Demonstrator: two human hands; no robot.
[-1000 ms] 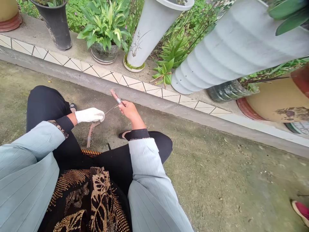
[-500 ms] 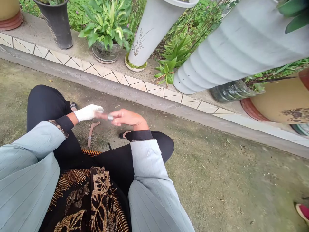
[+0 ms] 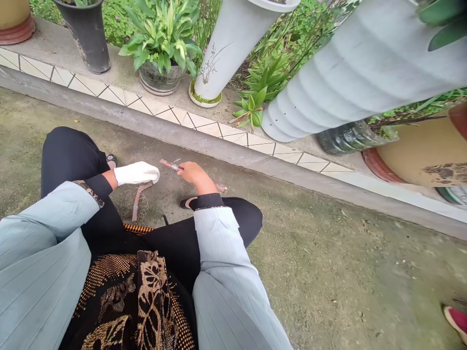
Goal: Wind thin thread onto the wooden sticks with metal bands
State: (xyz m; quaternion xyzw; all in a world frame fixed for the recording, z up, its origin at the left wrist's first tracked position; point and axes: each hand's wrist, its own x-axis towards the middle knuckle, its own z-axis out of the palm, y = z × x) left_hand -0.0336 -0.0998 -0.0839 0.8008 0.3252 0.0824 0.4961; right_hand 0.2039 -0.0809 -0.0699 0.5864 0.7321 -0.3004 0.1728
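Note:
My right hand [image 3: 195, 176] is closed around a brown wooden stick [image 3: 166, 164]. Silvery wire [image 3: 175, 167] is wound about the stick just left of my fingers, and its other end shows past my wrist. My left hand [image 3: 137, 173], in a white glove, is apart from the stick with its fingers curled down and together; what they pinch, if anything, is hidden. Below the glove, a second, forked stick [image 3: 136, 204] lies on the ground between my legs, with loose curls of thin wire [image 3: 143, 201] beside it.
A tiled ledge [image 3: 204, 127] runs across in front, bearing a leafy plant in a clear pot [image 3: 160, 80], a dark pot [image 3: 87, 39], a tall white pot [image 3: 222, 48] and a ribbed grey-white pot [image 3: 339, 78]. A red shoe [image 3: 456, 318] is at the lower right.
My right hand has turned and drawn the stick's end up and away from the gloved left hand, which was touching it before. The forked stick stays on the ground.

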